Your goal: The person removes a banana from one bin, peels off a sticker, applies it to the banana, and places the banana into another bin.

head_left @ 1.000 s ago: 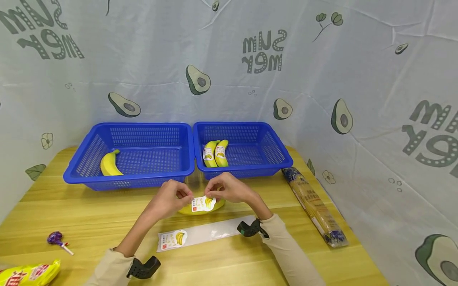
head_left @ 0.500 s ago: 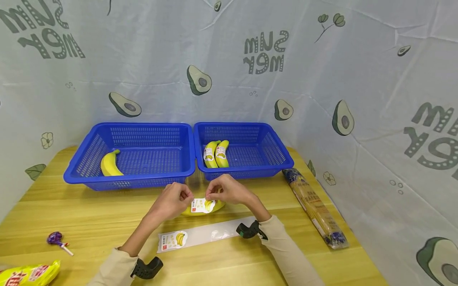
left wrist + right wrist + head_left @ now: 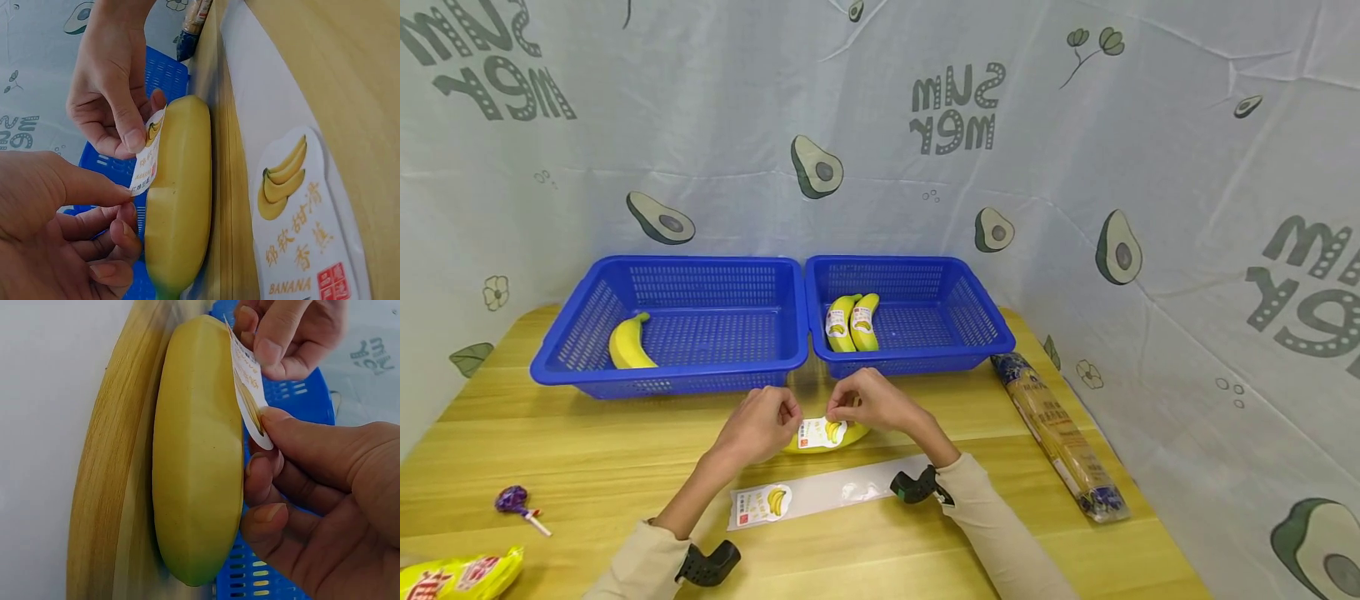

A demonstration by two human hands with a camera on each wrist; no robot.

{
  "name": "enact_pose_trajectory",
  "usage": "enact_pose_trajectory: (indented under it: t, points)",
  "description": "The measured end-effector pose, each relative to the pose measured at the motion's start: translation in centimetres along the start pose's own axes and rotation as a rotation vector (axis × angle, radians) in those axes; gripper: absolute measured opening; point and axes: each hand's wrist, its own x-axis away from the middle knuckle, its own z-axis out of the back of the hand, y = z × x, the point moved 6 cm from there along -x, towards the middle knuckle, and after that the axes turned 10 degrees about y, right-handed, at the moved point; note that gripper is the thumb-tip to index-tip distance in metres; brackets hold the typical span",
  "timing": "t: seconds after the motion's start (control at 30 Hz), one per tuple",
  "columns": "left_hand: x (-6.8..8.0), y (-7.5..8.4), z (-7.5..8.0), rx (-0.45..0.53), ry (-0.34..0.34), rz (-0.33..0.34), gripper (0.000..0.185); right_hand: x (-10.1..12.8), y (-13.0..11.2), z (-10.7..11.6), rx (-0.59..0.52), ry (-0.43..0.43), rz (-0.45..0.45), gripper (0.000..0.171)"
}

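A yellow banana (image 3: 853,435) lies on the wooden table (image 3: 587,450) in front of two blue baskets. Over it both hands hold a white banana sticker (image 3: 822,433) stretched between them. My left hand (image 3: 792,417) pinches the sticker's left end and my right hand (image 3: 835,410) pinches its right end. In the left wrist view the sticker (image 3: 147,159) stands edge-on just beside the banana (image 3: 178,200). The right wrist view shows the sticker (image 3: 248,394) close to the banana (image 3: 197,450), held by thumb and finger of my right hand (image 3: 265,440). A clear backing strip (image 3: 850,490) with one more sticker (image 3: 762,503) lies nearer to me.
The left basket (image 3: 670,379) holds one bare banana (image 3: 628,343). The right basket (image 3: 917,360) holds two labelled bananas (image 3: 852,321). A long packet (image 3: 1058,433) lies at the right. A purple lollipop (image 3: 514,502) and a yellow bag (image 3: 452,575) lie at the near left. Printed cloth walls surround the table.
Both hands have sunk slightly with the sticker, bringing it closer to the banana. The grip on the sticker's two ends is the same.
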Motion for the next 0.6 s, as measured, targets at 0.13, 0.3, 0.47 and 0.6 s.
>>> enact_pose_trajectory:
  t: [0.13,0.3,0.47,0.6]
  points:
    - [-0.1,0.0,-0.1,-0.007,-0.011,-0.012,0.016,0.0,0.0,0.0,0.015,0.009,0.001,0.007]
    - [-0.1,0.3,-0.5,0.007,-0.029,-0.053,0.022,0.1,-0.3,0.0,0.015,0.011,0.009,0.008]
    - [0.0,0.5,-1.0,-0.023,-0.015,-0.073,0.026,0.1,-0.5,-0.1,0.032,0.009,0.040,0.007]
    - [0.1,0.7,-1.2,-0.034,0.009,-0.084,0.025,0.0,-0.7,-0.3,0.063,0.012,0.079,0.008]
